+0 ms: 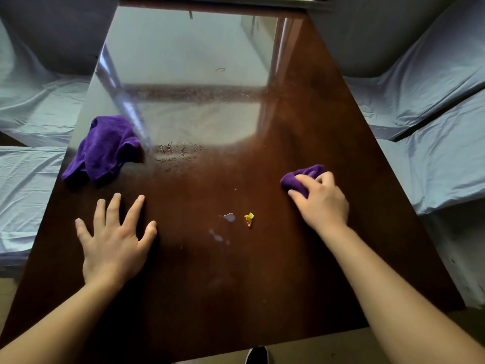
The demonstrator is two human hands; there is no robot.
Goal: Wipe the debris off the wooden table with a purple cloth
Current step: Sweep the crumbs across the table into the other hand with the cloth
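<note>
Glossy dark wood surface (301,122), sheeted bedding (433,106) around; your right hand (321,199) clenches bunched purple cloth (301,177) near right edge; left hand (115,240) spread flat; yellow debris (248,219) between.

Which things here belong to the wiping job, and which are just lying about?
Job:
- cloth bunched under right hand
- yellow scrap
- wooden table
- left hand, flat on table

Lying about:
- second purple cloth
- bedsheets

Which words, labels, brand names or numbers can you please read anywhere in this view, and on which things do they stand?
None: no readable text shows anywhere.
The dark glossy wooden table bears only reflections and smears.
The crumpled purple cloth on the left and the bunched purple cloth under the right hand show no tags.
</note>
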